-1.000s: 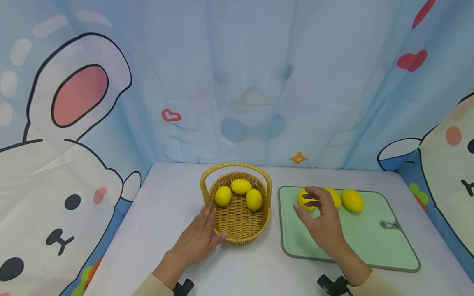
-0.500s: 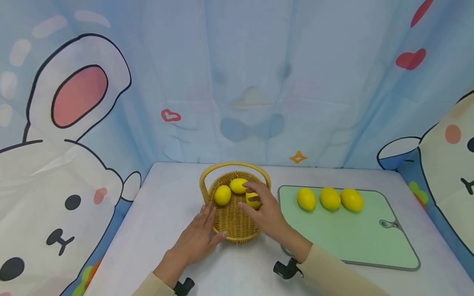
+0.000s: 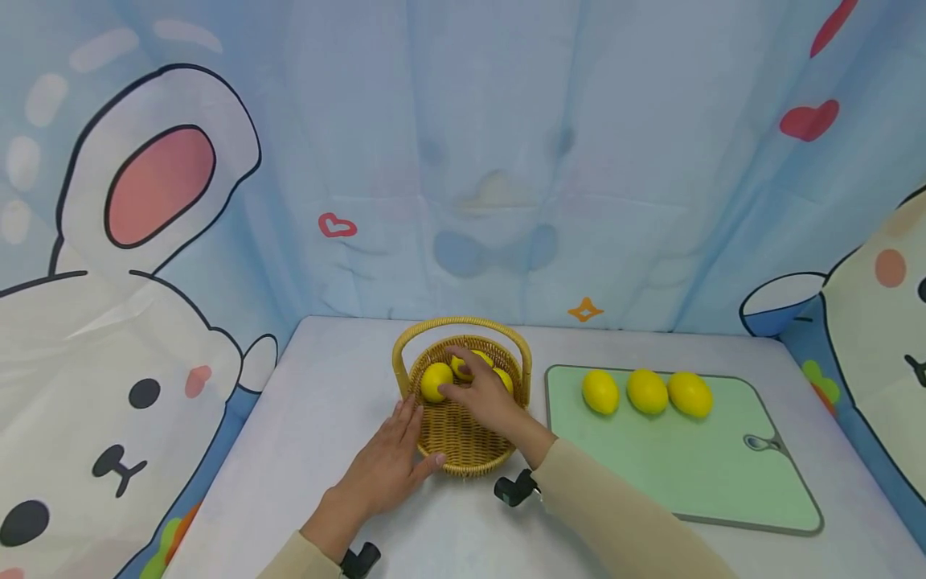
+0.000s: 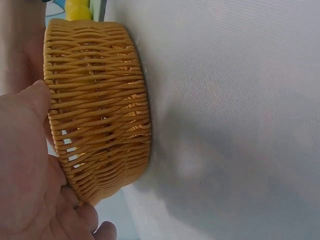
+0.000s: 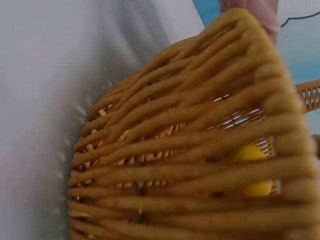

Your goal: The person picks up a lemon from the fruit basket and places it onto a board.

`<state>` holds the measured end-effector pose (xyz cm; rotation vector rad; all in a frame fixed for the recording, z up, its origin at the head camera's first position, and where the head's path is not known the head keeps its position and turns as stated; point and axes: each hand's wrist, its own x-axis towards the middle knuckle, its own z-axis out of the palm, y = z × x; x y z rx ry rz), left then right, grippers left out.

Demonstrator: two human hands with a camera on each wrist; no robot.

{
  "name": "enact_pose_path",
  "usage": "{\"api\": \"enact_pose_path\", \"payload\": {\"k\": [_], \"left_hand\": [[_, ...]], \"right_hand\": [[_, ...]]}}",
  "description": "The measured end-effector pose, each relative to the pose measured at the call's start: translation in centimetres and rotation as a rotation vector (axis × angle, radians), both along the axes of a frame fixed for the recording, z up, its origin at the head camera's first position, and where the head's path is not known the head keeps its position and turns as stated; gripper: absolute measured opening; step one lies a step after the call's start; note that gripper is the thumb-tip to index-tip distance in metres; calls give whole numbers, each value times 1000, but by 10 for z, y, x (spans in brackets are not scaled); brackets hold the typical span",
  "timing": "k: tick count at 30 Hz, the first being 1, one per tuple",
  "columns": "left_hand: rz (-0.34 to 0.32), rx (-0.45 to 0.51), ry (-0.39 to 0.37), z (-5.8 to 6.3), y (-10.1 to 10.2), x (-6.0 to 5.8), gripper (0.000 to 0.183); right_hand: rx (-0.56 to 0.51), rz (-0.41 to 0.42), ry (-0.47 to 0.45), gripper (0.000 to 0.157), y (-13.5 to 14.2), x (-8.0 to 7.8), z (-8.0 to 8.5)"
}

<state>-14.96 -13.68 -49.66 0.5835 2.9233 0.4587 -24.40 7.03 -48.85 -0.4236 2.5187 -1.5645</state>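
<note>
A wicker basket [image 3: 470,438] with an arched handle stands on the table, holding three lemons. My left hand [image 3: 379,466] rests against the basket's near left rim, fingers straight and thumb spread along the edge. Over the basket's inside is my right hand [image 3: 486,398], its thumb beside the left lemon [image 3: 436,383] and its fingers over the back lemon [image 3: 460,367]. The gap between thumb and fingers is wide. Part of the right lemon [image 3: 505,380] is hidden behind this hand. In the right wrist view, a lemon [image 5: 256,187] shows through the weave.
Right of the basket lies a green cutting board [image 3: 694,474] with three lemons [image 3: 647,392] in a row along its far side. A printed curtain [image 3: 492,161] hangs behind the white table [image 3: 318,402].
My right hand has moved left from over the cutting board into the basket, reaching past the right lemon to the other two. The left hand stays at the rim.
</note>
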Motion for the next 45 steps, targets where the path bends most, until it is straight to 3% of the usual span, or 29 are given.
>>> {"api": "enact_pose_path", "payload": {"k": [9,19,30,36,45], "left_hand": [[-4,2,-5,-1,-2,0,93],[-12,18,2,-2,-2,-1,95],[-15,12,-11,-2,-3,-1,96],[-13,18,-12,-2,-2,0,95],[-12,15,-5,0,-1,0,94]], "right_hand": [[15,59,-65,73,-12,-8,-11],[18,115,-125,68,-13,-11,-22],[79,226,-111,74,-12,-7,-22],[98,232,-141,80,-12,-7,-23],[98,238,-114,72,-12,-7,-22]]}}
